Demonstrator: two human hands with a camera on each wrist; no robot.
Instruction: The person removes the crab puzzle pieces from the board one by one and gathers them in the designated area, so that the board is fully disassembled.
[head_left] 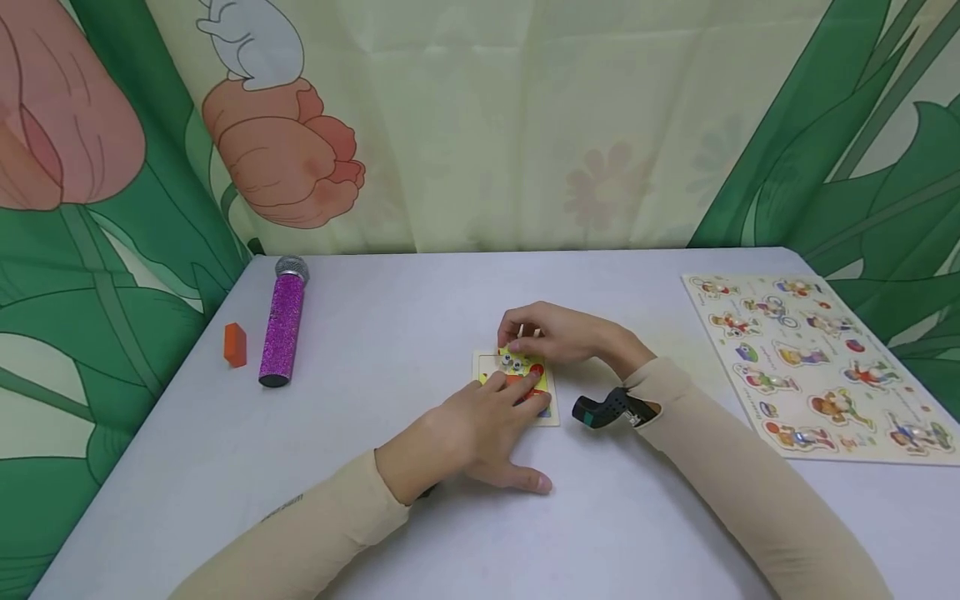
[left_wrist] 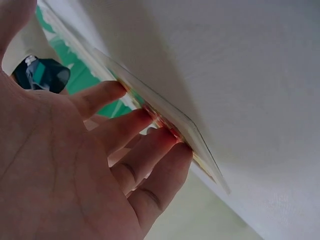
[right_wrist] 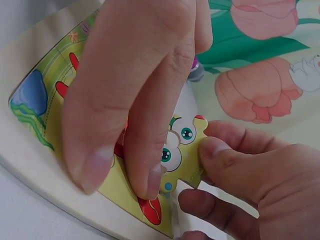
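A small jigsaw board (head_left: 553, 410) with a yellow and red cartoon picture lies flat mid-table. My left hand (head_left: 483, 437) reaches over it, its fingers fairly straight and their tips pressing on the picture, as the left wrist view also shows. At the far edge of the board, my right hand (head_left: 558, 333) pinches a yellow puzzle piece (right_wrist: 190, 157) with big green eyes between thumb and index finger. That piece is at the edge of the picture, next to the left fingertips; whether it is fully seated cannot be told. Left fingers (right_wrist: 150, 100) hide part of the picture.
At the left stand or lie a purple glittery microphone (head_left: 282, 329) and an orange block (head_left: 235, 345). A large board (head_left: 720, 333) with several cartoon figure pieces lies at the right. A printed curtain (head_left: 487, 125) hangs behind the table.
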